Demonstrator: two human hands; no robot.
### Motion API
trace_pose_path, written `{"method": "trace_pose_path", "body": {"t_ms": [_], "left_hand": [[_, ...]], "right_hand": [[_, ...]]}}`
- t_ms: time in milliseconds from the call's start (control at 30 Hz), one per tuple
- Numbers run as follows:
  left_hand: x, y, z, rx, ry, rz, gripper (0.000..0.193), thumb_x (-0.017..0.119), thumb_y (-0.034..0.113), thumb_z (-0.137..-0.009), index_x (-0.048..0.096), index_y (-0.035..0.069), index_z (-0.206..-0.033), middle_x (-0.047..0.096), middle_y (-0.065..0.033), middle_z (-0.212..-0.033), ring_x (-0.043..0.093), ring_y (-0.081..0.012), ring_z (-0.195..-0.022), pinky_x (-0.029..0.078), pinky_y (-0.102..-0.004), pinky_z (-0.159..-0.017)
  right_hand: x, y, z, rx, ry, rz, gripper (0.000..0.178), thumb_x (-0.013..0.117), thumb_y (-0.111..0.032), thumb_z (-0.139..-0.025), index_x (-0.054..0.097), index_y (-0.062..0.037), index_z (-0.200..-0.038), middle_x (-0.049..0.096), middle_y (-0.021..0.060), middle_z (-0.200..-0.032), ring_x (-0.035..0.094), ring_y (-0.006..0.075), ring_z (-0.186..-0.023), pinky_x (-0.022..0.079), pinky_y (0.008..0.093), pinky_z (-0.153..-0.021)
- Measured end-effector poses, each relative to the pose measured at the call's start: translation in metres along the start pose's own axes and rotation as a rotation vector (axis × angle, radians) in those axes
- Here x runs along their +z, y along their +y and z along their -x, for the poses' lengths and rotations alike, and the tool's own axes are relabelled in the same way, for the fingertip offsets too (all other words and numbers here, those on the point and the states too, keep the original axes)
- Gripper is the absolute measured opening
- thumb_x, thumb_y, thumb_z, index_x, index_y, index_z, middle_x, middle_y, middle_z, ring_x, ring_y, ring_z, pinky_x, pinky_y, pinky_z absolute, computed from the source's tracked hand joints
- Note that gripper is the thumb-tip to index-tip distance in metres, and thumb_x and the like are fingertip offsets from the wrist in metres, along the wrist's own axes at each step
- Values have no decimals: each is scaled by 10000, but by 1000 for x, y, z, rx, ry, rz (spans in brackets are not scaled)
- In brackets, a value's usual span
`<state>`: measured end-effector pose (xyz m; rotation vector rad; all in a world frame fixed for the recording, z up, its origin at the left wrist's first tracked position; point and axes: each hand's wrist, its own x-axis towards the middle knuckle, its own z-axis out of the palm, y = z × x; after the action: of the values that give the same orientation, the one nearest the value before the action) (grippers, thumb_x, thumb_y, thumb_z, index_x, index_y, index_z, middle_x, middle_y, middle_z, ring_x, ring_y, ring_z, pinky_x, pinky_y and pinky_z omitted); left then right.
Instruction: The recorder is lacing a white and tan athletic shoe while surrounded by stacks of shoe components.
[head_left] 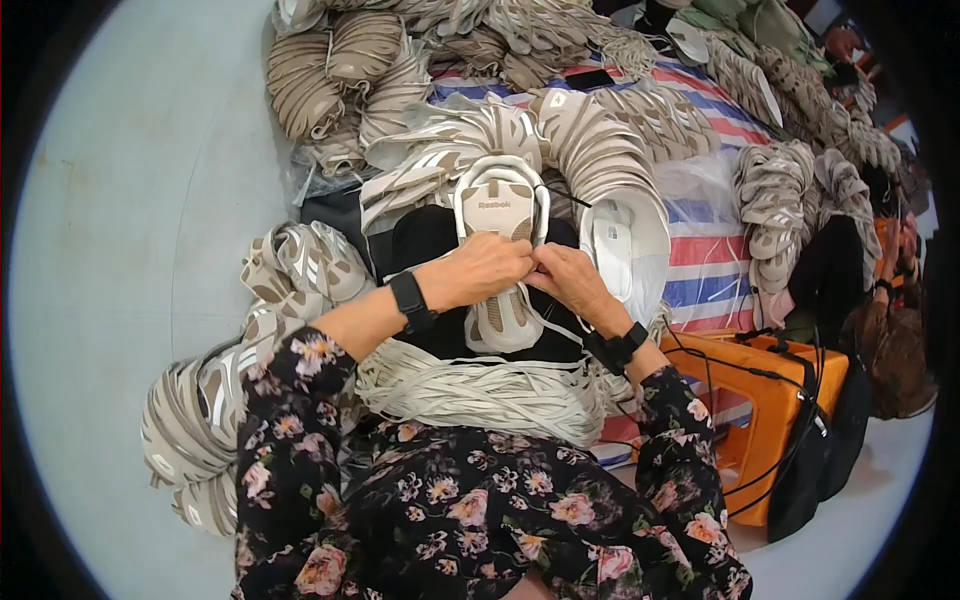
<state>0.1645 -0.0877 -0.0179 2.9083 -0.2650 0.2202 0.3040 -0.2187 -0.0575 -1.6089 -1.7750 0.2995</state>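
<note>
A beige and white sneaker upper point(496, 205) lies on black cloth in front of me, its tongue facing up and its toe pointing toward me. My left hand point(490, 268) rests across its lacing area with the fingers pinched together. Close against it, my right hand point(572, 280) pinches at the eyelet edge. Both hands seem to grip a pale shoelace point(545, 318), part of which trails beside the toe; the fingertips hide the exact spot. A thick bundle of loose pale laces point(480, 395) lies across my lap.
Nested stacks of sneaker uppers point(600, 145) curve beyond the shoe, with more uppers point(205, 405) at my left. A white insole-like piece point(612, 250) shows inside the nearest stack. An orange plastic stool point(740, 385) with black cables stands at right. Striped sheeting point(705, 250) covers the floor. Another person sits at far right.
</note>
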Motion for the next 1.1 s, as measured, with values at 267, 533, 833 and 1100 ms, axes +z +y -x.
{"method": "trace_pose_path", "body": {"t_ms": [267,533,833,1100], "left_hand": [[-47,-67,-16,-115,170,-399,63,541,75,-713,528,13,-720,515,-96,-710,580,-268,-651,487,-358,-525],[-21,-44,59,-341,582,116,274,485,76,-859,530,38,-1127,613,-129,-869,574,-225,-693,458,-288,-625],[26,28,71,-960,592,1031,183,559,92,-827,589,-25,-965,652,-63,-764,605,-78,-626,425,-179,-456],[26,45,68,-1136,370,1236,154,572,118,-829,634,-20,-809,614,-61,-635,568,-79,-508,465,-215,-436]], "right_hand": [[-7,-12,4,181,-8,-213,217,689,-92,-705,528,-63,-848,508,76,-720,528,216,-633,452,310,-589],[-26,-34,-14,94,47,-225,147,578,6,-725,594,-39,-863,522,95,-784,542,217,-657,443,302,-588],[9,-48,-54,265,-192,-203,169,526,-76,-793,635,37,-857,589,72,-594,554,135,-447,455,262,-445],[1,-57,-66,550,-451,-132,165,565,-114,-728,659,7,-789,600,97,-549,594,180,-482,474,292,-494]]}}
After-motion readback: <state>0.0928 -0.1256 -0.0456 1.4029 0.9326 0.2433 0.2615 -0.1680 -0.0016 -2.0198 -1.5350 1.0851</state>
